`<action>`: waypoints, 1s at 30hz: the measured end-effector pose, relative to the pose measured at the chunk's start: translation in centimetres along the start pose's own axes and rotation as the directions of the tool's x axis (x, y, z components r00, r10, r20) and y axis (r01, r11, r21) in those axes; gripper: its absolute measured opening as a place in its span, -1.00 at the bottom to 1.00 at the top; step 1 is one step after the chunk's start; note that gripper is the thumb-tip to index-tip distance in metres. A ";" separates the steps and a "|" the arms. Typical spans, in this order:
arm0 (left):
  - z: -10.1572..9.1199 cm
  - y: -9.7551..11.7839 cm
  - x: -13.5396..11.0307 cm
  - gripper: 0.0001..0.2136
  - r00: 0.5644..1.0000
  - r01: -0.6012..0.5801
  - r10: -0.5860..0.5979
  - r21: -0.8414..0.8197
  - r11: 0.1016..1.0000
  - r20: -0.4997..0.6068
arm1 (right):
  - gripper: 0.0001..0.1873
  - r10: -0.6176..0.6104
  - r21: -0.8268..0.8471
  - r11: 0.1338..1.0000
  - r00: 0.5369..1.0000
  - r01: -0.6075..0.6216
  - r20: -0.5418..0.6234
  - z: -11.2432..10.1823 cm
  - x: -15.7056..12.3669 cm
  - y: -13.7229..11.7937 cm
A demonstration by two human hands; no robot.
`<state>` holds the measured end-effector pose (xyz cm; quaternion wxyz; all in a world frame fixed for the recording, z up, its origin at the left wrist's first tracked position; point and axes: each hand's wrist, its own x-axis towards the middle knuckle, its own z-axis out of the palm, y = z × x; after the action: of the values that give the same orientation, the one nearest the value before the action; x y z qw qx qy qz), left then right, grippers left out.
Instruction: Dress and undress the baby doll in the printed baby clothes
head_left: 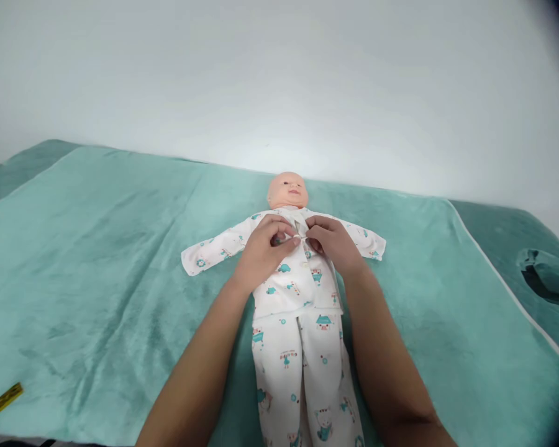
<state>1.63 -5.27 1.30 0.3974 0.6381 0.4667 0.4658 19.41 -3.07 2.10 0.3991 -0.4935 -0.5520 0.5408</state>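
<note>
A baby doll (287,190) lies on its back, head at the far side, dressed in a white pajama top (291,288) with teal and orange prints and matching pants (286,366). At the chest, my left hand (271,243) pinches the front edge of the top beside a small pale button (297,236). Closed on the opposite front edge, my right hand (328,239) meets it from the right, fingertips almost touching the left ones. Another button (305,265) shows lower on the front. The sleeves spread out to both sides.
Under the doll, a teal plush blanket (121,261) covers the bed, with a darker green cover (507,242) showing at the sides. A white wall (279,81) rises behind. A yellow and black strip (2,403) lies at the near left; a dark looped shape (547,276) is at the right.
</note>
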 end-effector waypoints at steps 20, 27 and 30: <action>-0.3 -0.6 0.2 -0.80 0.994 0.113 -0.109 -0.225 0.968 0.029 | -0.79 -0.075 0.274 0.958 0.996 0.085 -0.045 0.5 0.5 1.2; 0.0 -0.5 0.2 -0.84 0.993 0.110 -0.116 -0.253 0.961 -0.008 | -0.75 -0.083 0.267 0.960 0.996 0.088 -0.032 0.6 0.6 1.3; 0.0 -0.4 0.2 -0.85 0.995 0.094 -0.100 -0.258 0.961 -0.012 | -0.74 -0.093 0.232 0.968 0.995 0.098 -0.031 0.7 0.5 1.2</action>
<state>1.57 -4.97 1.01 0.4934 0.5516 0.4379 0.5104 18.73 -2.81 0.76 0.4855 -0.4215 -0.5037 0.5770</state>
